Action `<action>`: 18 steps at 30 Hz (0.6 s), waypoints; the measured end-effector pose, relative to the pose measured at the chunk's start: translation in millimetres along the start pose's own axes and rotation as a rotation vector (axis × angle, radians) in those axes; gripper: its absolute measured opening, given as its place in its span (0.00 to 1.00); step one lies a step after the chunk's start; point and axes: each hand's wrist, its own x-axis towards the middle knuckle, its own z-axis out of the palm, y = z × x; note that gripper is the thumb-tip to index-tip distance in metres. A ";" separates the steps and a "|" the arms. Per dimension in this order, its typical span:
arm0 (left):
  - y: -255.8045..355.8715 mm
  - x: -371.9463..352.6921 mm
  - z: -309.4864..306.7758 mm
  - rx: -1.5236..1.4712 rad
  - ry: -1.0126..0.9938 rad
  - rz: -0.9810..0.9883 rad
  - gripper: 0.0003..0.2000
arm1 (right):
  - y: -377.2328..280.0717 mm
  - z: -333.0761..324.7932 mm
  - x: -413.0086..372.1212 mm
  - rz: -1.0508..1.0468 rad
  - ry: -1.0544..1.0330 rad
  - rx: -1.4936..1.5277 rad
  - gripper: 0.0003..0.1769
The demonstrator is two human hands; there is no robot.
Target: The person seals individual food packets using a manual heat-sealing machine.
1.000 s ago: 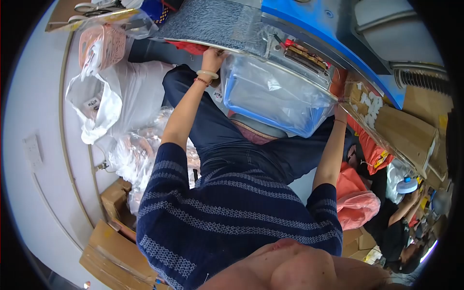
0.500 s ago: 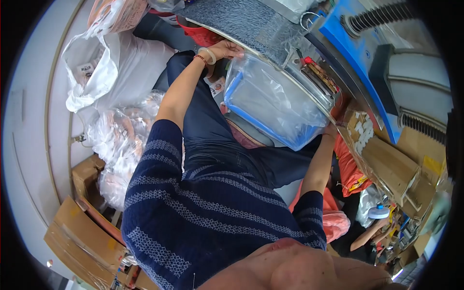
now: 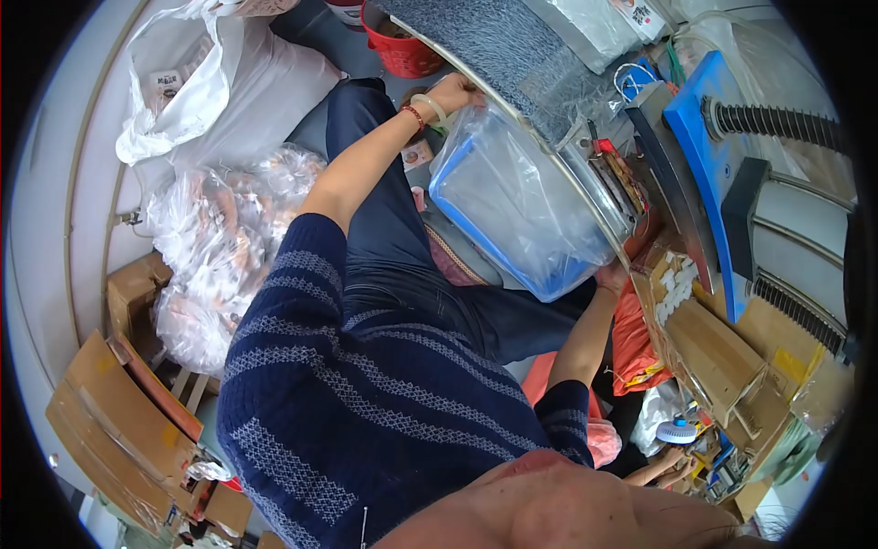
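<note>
A clear plastic bag (image 3: pixel 535 183) is spread over a blue-rimmed tub (image 3: pixel 494 247) at the edge of the worktable, above my lap. My left hand (image 3: pixel 453 94), with a pale bangle and a red bracelet, has its fingers closed on the bag's upper left corner, close to the table edge. At the lower right corner of the tub is my right hand (image 3: pixel 611 277). Its fingers are partly hidden by the bag and the table edge, so their grip does not show clearly.
A blue-framed machine (image 3: pixel 722 183) with ribbed shafts stands at right, near cardboard boxes (image 3: pixel 709 334). Filled clear bags (image 3: pixel 215 238) and a white sack (image 3: pixel 265 91) lie at left. A red basket (image 3: pixel 402 55) sits beyond my left hand. Another person's hand (image 3: pixel 672 460) shows at lower right.
The whole view has shifted slightly. My right hand shows more at the tub's corner. My left hand stays at the bag's upper corner, and the bag lies much as before.
</note>
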 end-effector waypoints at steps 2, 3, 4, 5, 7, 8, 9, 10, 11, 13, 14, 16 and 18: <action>4.4 -0.5 -1.4 -0.160 -0.042 -0.166 0.09 | -2.6 5.4 8.6 -0.060 0.016 -0.051 0.28; 7.3 1.0 -2.4 -0.095 -0.045 -0.206 0.09 | -3.8 8.7 12.1 -0.088 0.023 -0.079 0.27; 5.8 3.0 -3.2 -0.031 -0.047 -0.246 0.08 | -4.9 10.9 15.8 -0.110 0.029 -0.105 0.27; 4.1 3.9 -3.1 -0.033 -0.041 -0.244 0.08 | -5.4 13.6 19.2 -0.127 0.036 -0.129 0.26; 0.2 7.3 -0.6 -0.242 -0.011 -0.318 0.05 | -9.3 18.7 21.9 -0.107 0.057 -0.146 0.26; -2.2 9.9 1.5 -0.246 -0.009 -0.313 0.05 | -18.4 24.2 19.3 -0.048 0.092 -0.177 0.25; -5.4 11.6 5.2 -0.444 0.059 -0.372 0.04 | -15.8 23.5 22.5 -0.008 0.042 -0.075 0.25; -7.5 14.0 8.9 -0.644 0.126 -0.430 0.04 | -19.5 27.9 23.8 0.038 -0.004 0.025 0.25; -9.1 19.5 12.9 -0.649 0.127 -0.433 0.04 | -23.9 31.2 25.5 -0.096 0.007 -0.150 0.25; -11.8 32.0 16.8 -0.596 0.251 -0.583 0.03 | -39.7 37.3 16.7 -0.224 0.014 -0.332 0.25; -6.7 28.8 9.4 -0.457 0.190 -0.569 0.04 | -53.3 39.9 4.8 -0.139 0.062 -0.413 0.25; 10.1 18.6 -3.3 -0.188 0.018 -0.444 0.07 | -50.4 40.7 3.8 -0.055 0.111 -0.489 0.25; 25.8 12.4 -13.2 -0.058 -0.100 -0.346 0.09 | -26.7 34.7 12.4 -0.060 0.087 -0.173 0.25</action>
